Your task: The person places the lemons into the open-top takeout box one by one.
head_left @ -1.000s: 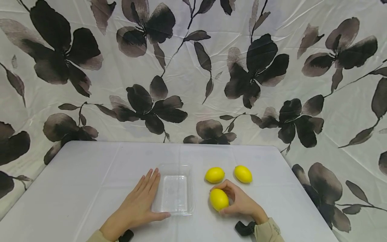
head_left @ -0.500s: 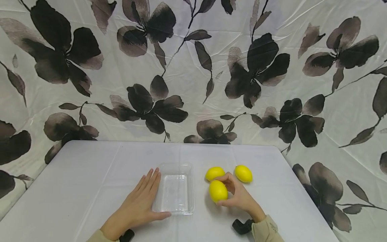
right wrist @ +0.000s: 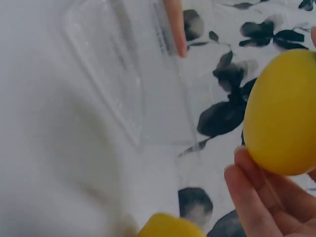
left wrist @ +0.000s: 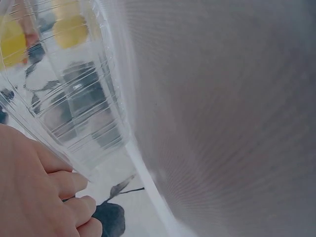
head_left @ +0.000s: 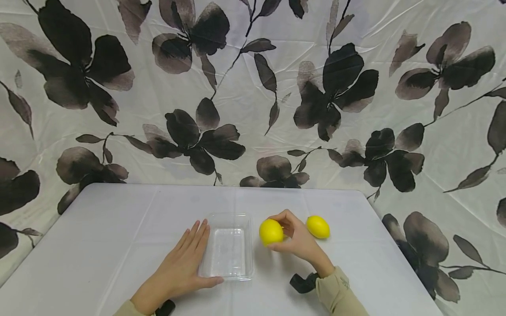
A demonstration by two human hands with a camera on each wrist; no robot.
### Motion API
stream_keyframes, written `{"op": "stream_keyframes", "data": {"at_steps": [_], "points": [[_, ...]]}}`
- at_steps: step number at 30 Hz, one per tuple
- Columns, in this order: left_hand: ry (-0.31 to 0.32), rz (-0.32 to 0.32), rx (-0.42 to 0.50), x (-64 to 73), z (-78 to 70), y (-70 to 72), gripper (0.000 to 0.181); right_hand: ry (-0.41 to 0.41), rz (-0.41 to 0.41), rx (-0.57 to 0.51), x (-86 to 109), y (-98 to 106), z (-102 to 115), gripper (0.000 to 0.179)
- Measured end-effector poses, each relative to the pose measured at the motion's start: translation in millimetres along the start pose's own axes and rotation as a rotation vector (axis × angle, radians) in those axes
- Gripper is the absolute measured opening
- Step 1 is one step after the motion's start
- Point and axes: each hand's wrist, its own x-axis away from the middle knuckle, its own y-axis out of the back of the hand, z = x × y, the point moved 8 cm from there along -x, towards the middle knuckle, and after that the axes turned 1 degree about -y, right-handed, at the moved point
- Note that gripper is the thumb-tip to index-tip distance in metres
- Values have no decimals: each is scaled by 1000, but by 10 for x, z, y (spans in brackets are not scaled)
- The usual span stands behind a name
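Note:
Between the thumb and fingers of my right hand is a yellow lemon, raised over the table to the right of a clear plastic container. The right wrist view shows this lemon large, with fingertips at its lower side. My left hand lies along the container's left side, fingers straight and thumb at its near corner. A second lemon rests at the right. Another is almost wholly hidden behind the held lemon and hand. In the left wrist view, yellow shapes show through the container's ribbed wall.
A white cloth covers the table. Behind it hangs a floral sheet, which also shows along the right side. Black devices sit at both wrists, by the beige sleeves.
My right hand has lifted the lemon and carried it up and left toward the container, now covering the lemon behind it. My left hand and the container have stayed put.

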Motion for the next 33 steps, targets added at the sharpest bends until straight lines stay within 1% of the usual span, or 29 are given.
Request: {"op": "stream_keyframes", "data": {"at_steps": [2, 8, 12, 13, 18, 23, 25, 28, 33], "points": [[-2, -6, -6, 3, -1, 3, 129, -26, -29, 11, -68, -23, 41, 56], [-14, -22, -15, 5, -22, 18, 128, -59, -112, 8, -254, -103, 213, 53], [-30, -51, -27, 4, -38, 32, 127, -66, -138, 64, -382, -171, 297, 51], [-33, -59, -29, 4, -40, 36, 126, -62, -140, 80, -422, -191, 281, 51], [-38, -81, -31, 7, -41, 43, 125, -89, -114, 143, -576, -332, 323, 52], [-19, -48, -27, 7, -27, 16, 126, -160, -86, 237, -711, -487, 340, 53], [-11, -31, -26, 6, -18, 4, 126, -196, -71, 305, -755, -556, 358, 53], [-11, -28, -23, 4, -17, 2, 126, -243, -35, 424, -806, -679, 405, 55], [-34, -65, -27, 11, -41, 40, 126, -296, 33, 614, -875, -896, 415, 60]]}}
